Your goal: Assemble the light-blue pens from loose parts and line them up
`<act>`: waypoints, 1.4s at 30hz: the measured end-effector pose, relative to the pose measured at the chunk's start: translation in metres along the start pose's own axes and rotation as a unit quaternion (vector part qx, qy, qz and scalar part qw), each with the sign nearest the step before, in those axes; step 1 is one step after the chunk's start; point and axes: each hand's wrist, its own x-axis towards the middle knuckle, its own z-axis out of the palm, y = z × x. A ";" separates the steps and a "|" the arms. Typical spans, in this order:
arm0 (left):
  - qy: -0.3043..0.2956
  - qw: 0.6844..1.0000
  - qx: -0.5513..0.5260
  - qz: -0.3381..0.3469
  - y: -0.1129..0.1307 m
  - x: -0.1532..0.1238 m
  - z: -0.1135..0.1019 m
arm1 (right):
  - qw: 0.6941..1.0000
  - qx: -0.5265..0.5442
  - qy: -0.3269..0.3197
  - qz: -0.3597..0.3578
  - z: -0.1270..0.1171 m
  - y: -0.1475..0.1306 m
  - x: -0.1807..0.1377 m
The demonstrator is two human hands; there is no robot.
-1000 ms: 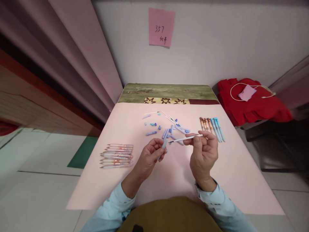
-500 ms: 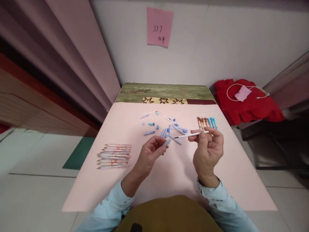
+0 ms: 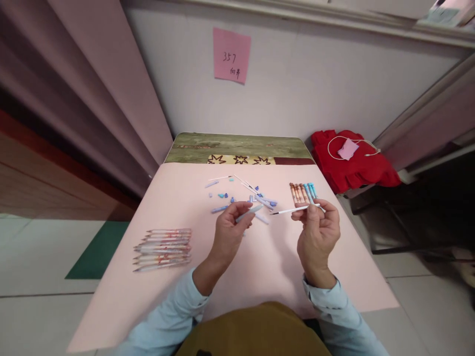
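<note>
My left hand is closed around a pale blue pen barrel, whose open end points right. My right hand pinches a thin white pen refill with its dark tip pointing left toward the barrel. A gap separates refill tip and barrel. Both hands hover above the pink table cover. Just beyond them lies a scatter of blue pen parts, with caps, barrels and loose refills.
A row of assembled brown and blue pens lies behind my right hand. A stack of white pens sits at the left. A red cloth with a white cable rests right of the table. A pink note hangs on the wall.
The view has tilted up and shifted right. My hands have drawn a little apart, and the left hand has turned the barrel so it points right toward the refill.
</note>
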 end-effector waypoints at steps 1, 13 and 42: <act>0.003 0.998 -0.044 -0.042 -0.001 0.000 0.000 | 1.000 -0.006 -0.002 -0.008 0.000 -0.002 -0.002; 0.057 0.892 -0.384 -0.234 -0.009 -0.001 0.002 | 0.975 -0.071 -0.188 -0.095 -0.009 0.008 -0.068; 0.078 0.905 -0.330 -0.258 -0.040 -0.042 -0.019 | 0.878 -0.236 -0.302 -0.287 -0.013 0.031 -0.078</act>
